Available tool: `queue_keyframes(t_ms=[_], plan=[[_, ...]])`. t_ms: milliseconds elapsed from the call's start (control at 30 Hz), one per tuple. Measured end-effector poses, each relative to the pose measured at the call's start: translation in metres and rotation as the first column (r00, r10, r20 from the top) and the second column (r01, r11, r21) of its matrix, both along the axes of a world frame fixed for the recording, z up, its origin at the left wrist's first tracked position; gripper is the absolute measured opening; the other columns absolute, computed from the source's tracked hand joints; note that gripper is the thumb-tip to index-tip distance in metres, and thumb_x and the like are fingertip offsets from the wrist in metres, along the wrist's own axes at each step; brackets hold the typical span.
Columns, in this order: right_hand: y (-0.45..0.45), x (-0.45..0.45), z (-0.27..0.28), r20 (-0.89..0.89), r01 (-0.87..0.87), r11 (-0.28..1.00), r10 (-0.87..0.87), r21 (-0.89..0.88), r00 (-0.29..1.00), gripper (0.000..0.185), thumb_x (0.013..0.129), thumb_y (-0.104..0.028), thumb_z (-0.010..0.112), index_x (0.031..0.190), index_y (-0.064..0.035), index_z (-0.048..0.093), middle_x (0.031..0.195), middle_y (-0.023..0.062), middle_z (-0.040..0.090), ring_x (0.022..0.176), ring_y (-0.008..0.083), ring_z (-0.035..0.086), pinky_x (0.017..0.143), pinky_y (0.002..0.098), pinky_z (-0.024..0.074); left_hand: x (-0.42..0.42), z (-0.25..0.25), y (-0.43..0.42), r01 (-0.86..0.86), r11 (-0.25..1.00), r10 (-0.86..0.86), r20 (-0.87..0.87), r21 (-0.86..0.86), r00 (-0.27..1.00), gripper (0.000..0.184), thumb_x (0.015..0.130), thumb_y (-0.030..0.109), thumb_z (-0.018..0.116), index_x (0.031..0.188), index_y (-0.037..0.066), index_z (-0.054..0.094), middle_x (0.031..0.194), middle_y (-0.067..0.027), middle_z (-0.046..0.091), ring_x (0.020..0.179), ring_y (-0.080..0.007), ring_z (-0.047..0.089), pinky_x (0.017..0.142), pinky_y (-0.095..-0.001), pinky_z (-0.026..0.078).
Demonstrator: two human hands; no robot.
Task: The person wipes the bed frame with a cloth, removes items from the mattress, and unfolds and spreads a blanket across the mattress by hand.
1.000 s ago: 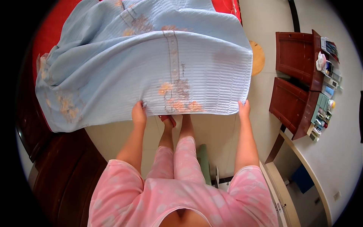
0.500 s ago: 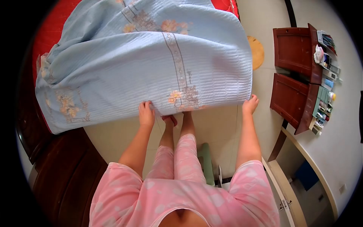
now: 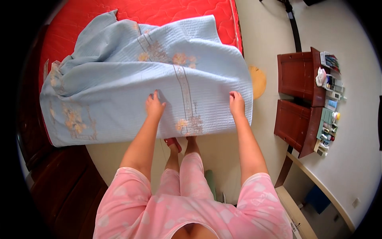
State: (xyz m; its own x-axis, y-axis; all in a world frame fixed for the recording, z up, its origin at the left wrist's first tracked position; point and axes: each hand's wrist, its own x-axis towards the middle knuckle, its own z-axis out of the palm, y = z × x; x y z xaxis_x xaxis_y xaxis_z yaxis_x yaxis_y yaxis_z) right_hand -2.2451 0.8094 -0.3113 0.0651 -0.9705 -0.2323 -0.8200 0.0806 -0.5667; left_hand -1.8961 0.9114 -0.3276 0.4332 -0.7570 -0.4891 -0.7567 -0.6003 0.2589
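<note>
A light blue quilted bedspread (image 3: 119,79) with orange flower patterns lies bunched over a red mattress (image 3: 171,12), its near edge hanging down at the bed's front side. Over the middle of the bedspread is my left hand (image 3: 155,106), its thumb held out and its fingers loosely bent, with nothing in them. My right hand (image 3: 237,104) is above the bedspread's right part, fingers curved and apart from the cloth's edge. Whether either hand touches the fabric is hard to tell.
Dark wooden furniture (image 3: 59,191) stands at the left. Two reddish-brown cabinets (image 3: 294,119) along the right wall carry several small items. A round tan stool (image 3: 258,82) is beside the bed. A doorway (image 3: 330,199) is at the lower right.
Both hands have let go of the bedspread's near edge and moved forward over it. The right hand also shifted left. More of the red mattress shows at the top.
</note>
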Motion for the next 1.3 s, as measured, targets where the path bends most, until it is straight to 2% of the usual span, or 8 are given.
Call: queue_keyframes(t_ms=[233,333,467,700,800,900,1033,1300], plan=[[-0.142,0.099,0.013,0.116,-0.109,0.994,0.112,-0.030,0.987,0.039,0.077,-0.013,0.060,0.114,-0.0108,0.047,0.094,0.0128,0.058,0.085,0.0287,0.057,0.072,0.0384,0.0460,0.000,-0.022,-0.042,0.140,0.895,-0.076,-0.165,0.424,0.983,0.095,0.070,0.021,0.070,0.139,0.013,0.005,0.137,-0.0320,0.012,0.127,-0.0440,0.020,0.103,-0.0411,0.026],[-0.179,0.142,-0.002,-0.134,-0.240,0.968,0.247,0.070,0.960,0.054,0.074,-0.020,0.065,0.123,-0.0134,0.042,0.089,0.0126,0.059,0.081,0.0284,0.058,0.071,0.0391,0.0461,-0.001,-0.039,-0.036,0.127,0.913,-0.078,-0.140,0.387,0.987,0.095,0.069,0.019,0.069,0.140,0.017,0.007,0.139,-0.0317,0.005,0.127,-0.0458,0.017,0.102,-0.0402,0.028],[-0.203,0.167,-0.042,-0.263,-0.330,0.920,0.379,0.212,0.887,0.030,0.079,-0.027,0.056,0.103,-0.0097,0.050,0.089,0.0197,0.061,0.084,0.0371,0.058,0.074,0.0458,0.0457,0.009,-0.032,-0.031,0.142,0.939,-0.075,-0.217,0.312,0.973,0.091,0.070,0.014,0.068,0.139,0.016,0.009,0.138,-0.0309,0.008,0.127,-0.0433,0.020,0.102,-0.0387,0.030],[-0.305,0.112,-0.034,0.042,0.174,0.957,-0.168,-0.234,0.985,0.014,0.077,-0.012,0.047,0.086,-0.0015,0.050,0.077,0.0213,0.059,0.073,0.0393,0.057,0.067,0.0463,0.0417,0.020,-0.017,-0.030,0.184,0.930,-0.105,-0.249,0.319,0.963,0.087,0.070,0.012,0.067,0.139,0.013,0.012,0.138,-0.0296,0.014,0.126,-0.0402,0.025,0.100,-0.0381,0.032],[-0.318,0.094,-0.061,0.080,0.262,0.961,-0.268,0.086,0.960,0.027,0.078,-0.018,0.055,0.100,-0.0016,0.050,0.088,0.0182,0.061,0.084,0.0328,0.060,0.075,0.0395,0.0441,0.016,-0.017,-0.031,0.178,0.922,-0.111,-0.204,0.344,0.973,0.088,0.070,0.012,0.067,0.138,0.014,0.013,0.137,-0.0294,0.016,0.125,-0.0395,0.027,0.100,-0.0378,0.033],[-0.293,0.088,-0.123,0.188,0.117,0.993,-0.113,-0.008,0.976,0.064,0.074,-0.015,0.062,0.128,-0.0036,0.030,0.113,0.0228,0.052,0.105,0.0322,0.052,0.090,0.0358,0.0394,0.018,-0.025,-0.027,0.188,0.929,-0.133,-0.189,0.319,0.973,0.086,0.070,0.012,0.066,0.139,0.014,0.014,0.137,-0.0289,0.018,0.126,-0.0387,0.026,0.100,-0.0374,0.033],[-0.239,0.112,-0.072,0.350,0.164,0.980,-0.194,0.116,0.916,0.100,0.070,-0.012,0.068,0.138,-0.0061,-0.005,0.133,0.0295,0.026,0.120,0.0381,0.037,0.099,0.0385,0.0315,0.021,-0.025,-0.024,0.190,0.939,-0.130,-0.215,0.286,0.968,0.083,0.071,0.011,0.064,0.138,0.014,0.016,0.137,-0.0278,0.019,0.126,-0.0382,0.026,0.100,-0.0376,0.032],[-0.045,0.144,-0.020,0.441,-0.093,0.940,-0.065,0.328,0.895,0.085,0.073,-0.001,0.060,0.139,-0.0094,0.007,0.135,0.0236,0.027,0.107,0.0296,0.050,0.086,0.0347,0.0434,0.047,0.010,0.017,-0.150,0.982,0.095,-0.382,-0.116,0.919,0.061,0.072,0.006,0.058,0.129,0.011,0.037,0.131,-0.0162,0.037,0.119,-0.0314,0.038,0.098,-0.0357,0.035]])
